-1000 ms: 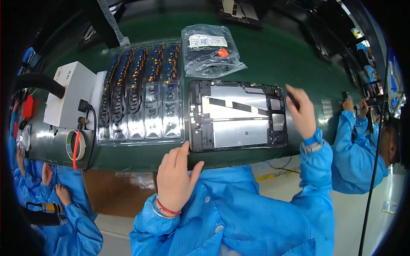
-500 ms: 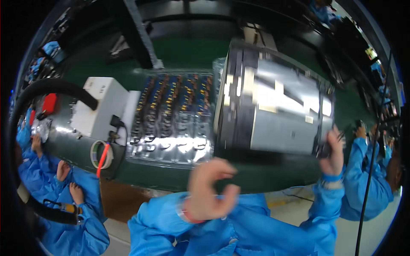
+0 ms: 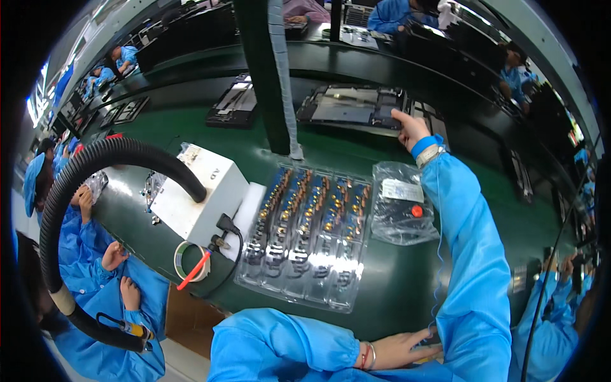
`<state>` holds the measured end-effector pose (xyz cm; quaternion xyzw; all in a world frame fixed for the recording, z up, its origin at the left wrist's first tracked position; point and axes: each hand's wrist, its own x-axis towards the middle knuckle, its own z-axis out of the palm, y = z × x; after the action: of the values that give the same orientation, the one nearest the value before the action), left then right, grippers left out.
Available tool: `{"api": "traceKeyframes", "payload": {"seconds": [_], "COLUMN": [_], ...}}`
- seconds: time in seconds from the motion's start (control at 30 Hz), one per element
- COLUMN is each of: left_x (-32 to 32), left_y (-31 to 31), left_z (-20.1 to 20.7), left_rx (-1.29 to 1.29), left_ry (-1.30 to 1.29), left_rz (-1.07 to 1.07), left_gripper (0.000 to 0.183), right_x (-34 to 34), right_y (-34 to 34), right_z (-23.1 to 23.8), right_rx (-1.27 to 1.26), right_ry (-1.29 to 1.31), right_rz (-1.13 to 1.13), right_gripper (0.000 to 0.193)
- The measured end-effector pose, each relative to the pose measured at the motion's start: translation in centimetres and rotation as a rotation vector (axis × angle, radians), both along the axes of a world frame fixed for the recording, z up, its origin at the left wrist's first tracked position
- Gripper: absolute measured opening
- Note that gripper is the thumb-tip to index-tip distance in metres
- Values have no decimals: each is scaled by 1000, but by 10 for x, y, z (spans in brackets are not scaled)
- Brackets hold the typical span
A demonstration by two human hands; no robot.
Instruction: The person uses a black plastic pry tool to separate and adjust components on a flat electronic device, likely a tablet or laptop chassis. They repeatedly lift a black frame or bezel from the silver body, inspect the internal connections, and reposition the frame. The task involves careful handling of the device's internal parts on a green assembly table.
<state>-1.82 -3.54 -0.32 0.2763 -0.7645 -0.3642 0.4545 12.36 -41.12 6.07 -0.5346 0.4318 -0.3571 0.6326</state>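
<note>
My right hand (image 3: 412, 132) reaches across the bench and grips the near right corner of a flat dark device chassis (image 3: 347, 113) with silver-grey plates inside. That chassis lies at the far side, to the right of an upright post. Low in the view, my left hand (image 3: 401, 351) has its fingers stretched out beside my right sleeve, near a thin blue coiled cord (image 3: 438, 280), and holds nothing that I can see. Between my arms and the post sits a clear plastic tray (image 3: 302, 290) with rows of small blue and copper-coloured parts and black cables.
Right of the tray lies a clear bag (image 3: 402, 223) with a red round spot. To its left stand a white box (image 3: 200, 191) with a black hose (image 3: 95, 156), a tape roll (image 3: 191, 262) and a red-handled tool (image 3: 194, 270). Another chassis (image 3: 232, 105) lies beyond. Co-workers sit on both sides.
The chassis has gone from close in front of me to the far side of the bench, with my right hand at its corner. My left hand has moved down and right.
</note>
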Motion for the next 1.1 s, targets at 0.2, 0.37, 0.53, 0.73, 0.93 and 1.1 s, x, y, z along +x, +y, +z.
{"api": "traceKeyframes", "payload": {"seconds": [0.2,0.37,0.53,0.73,0.93,1.1], "left_x": [-6,-1,6,4,9,8], "left_y": [-2,-6,-7,-7,-5,-4], "left_z": [-23,-16,-9,-1,1,-2], "left_rx": [49,146,110,52,15,277], "left_ry": [45,111,121,77,17,62], "left_rz": [72,70,51,2,-170,-234], "left_gripper": [69,64,52,49,57,54], "right_x": [42,55,56,27,-68,-158], "right_y": [-1,-10,-17,8,129,187], "right_z": [-33,-40,-41,-1,86,46], "right_rx": [141,159,293,252,83,-108], "right_ry": [52,166,106,-14,-206,-185], "right_rz": [106,79,153,220,438,300], "right_gripper": [29,28,21,9,27,17]}}
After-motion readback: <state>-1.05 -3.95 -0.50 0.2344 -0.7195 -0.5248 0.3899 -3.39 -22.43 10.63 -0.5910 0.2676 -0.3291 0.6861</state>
